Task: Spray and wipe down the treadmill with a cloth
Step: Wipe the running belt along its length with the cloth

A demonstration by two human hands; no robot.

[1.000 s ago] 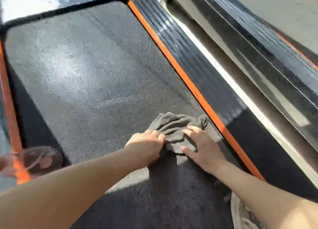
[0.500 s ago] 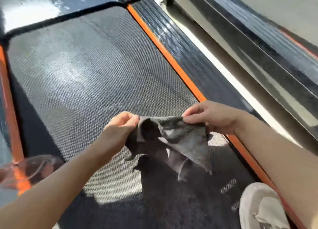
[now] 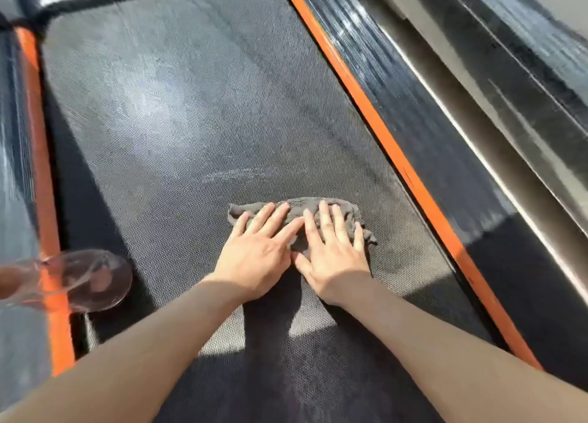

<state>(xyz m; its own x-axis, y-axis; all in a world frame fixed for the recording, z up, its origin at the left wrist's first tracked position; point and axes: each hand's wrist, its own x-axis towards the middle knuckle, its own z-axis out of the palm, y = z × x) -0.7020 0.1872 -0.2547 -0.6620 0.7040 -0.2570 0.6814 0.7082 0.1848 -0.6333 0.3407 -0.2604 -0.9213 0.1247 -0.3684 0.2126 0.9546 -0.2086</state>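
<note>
The gray cloth (image 3: 350, 212) is pressed flat on the treadmill belt (image 3: 191, 120), toward the belt's right side, near the right orange strip (image 3: 381, 139) but apart from it. The left hand (image 3: 257, 257) and the right hand (image 3: 334, 257) are laid side by side on the cloth, with fingers straight and spread and nothing gripped; the thumbs almost meet. Much of the cloth is hidden beneath the palms and fingers, so only its far edge and its two ends are seen, and its full outline cannot be made out. A clear, bottle-like object (image 3: 82, 279) is seen at the lower left, over the left orange strip (image 3: 41, 168). It is blurred and cut off by the frame edge, so what it is cannot be told for certain. A faint pale mark (image 3: 235, 175) is seen on the belt just beyond the cloth, but it cannot be read as writing. The ribbed black side rail (image 3: 413, 111) is smeared by blur, and the near part of the belt is darkened by shadow.
</note>
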